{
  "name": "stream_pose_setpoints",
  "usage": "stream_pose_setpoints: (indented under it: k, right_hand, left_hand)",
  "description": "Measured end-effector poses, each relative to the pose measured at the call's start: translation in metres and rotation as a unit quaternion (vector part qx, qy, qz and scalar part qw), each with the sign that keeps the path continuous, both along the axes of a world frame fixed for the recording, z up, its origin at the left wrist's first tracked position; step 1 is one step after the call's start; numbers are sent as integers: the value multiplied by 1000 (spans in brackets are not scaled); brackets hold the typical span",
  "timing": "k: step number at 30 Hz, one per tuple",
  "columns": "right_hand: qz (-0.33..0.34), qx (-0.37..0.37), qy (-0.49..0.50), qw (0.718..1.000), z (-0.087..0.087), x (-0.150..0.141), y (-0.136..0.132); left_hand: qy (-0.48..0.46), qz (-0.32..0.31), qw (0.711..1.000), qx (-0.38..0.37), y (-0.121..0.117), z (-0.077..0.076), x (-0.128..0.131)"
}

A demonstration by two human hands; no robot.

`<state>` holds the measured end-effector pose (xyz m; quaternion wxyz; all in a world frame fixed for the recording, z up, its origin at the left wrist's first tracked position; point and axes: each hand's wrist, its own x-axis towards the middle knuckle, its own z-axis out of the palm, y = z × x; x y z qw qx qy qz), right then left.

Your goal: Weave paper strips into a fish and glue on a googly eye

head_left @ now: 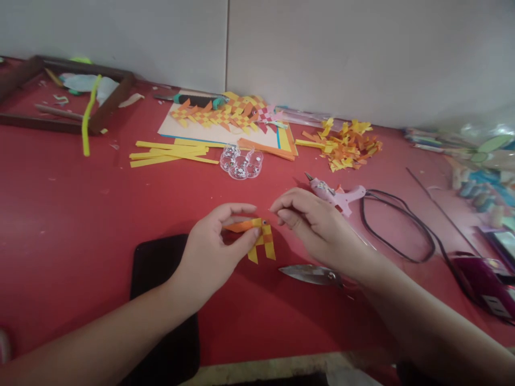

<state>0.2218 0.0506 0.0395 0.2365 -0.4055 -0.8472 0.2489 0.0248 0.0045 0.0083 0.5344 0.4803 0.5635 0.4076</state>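
Between thumb and fingers, my left hand [213, 246] grips a small woven paper fish [264, 240] of yellow and orange strips. A tiny googly eye [264, 222] shows near its upper edge. Just to the right, my right hand [317, 225] hovers with thumb and fingers pinched together, apart from the fish; whatever may be in the pinch is too small to make out. Scissors [309, 274] lie below the right hand, their handles partly hidden by the wrist. A pink glue gun [336, 195] rests behind that hand.
Beyond the hands sit a clear case of googly eyes [241, 162], yellow paper strips [169, 153], finished woven pieces [225, 115] and a pile of scraps [348, 145]. A black phone-like slab [161, 262] lies under the left arm. A black cord [398, 257] loops right; a wooden frame [116, 102] stands far left.
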Motion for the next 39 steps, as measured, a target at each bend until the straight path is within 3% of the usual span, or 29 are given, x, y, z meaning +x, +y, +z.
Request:
stream_pose_setpoints:
  k: [5,8,20,39]
  right_hand:
    - [2,-118,67,991,-5,-1,-4]
    - [13,-134,111,985,-10,-2,-7]
    - [14,-54,120,991,-8,-4,-8]
    - [45,29,123,991,-3,-4,-10]
  left_hand:
    - [-46,-1,999,-12,1,3,2]
    - [-74,5,997,-15,1,4,2]
    - [-102,14,994,44,-2,-1,4]
    - [-64,19,990,126,-7,-1,3]
